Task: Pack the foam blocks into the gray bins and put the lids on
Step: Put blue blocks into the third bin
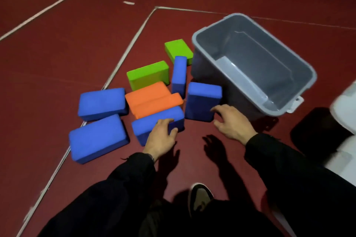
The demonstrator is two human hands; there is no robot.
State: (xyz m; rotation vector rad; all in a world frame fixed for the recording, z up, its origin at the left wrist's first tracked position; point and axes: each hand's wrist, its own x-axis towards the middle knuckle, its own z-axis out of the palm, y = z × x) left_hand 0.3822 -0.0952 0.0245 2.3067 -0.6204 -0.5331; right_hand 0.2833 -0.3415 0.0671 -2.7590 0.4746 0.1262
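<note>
blue foam brick (142, 131) gripped by left hand (160, 136); right hand (233, 123), fingers (218, 108) spread, touches upright blue slab (200, 102).

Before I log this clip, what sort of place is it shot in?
Probably an indoor sports hall or gym: a dark red floor marked with white court lines, and foam blocks and a gray bin sitting straight on it.

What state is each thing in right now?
Gray plastic bin: upright, lidless, empty.
Blue, green and orange foam blocks: on red floor, unpacked.
Left hand: grips nearest blue foam block.
Right hand: open, fingertips at upright blue foam block.
</note>
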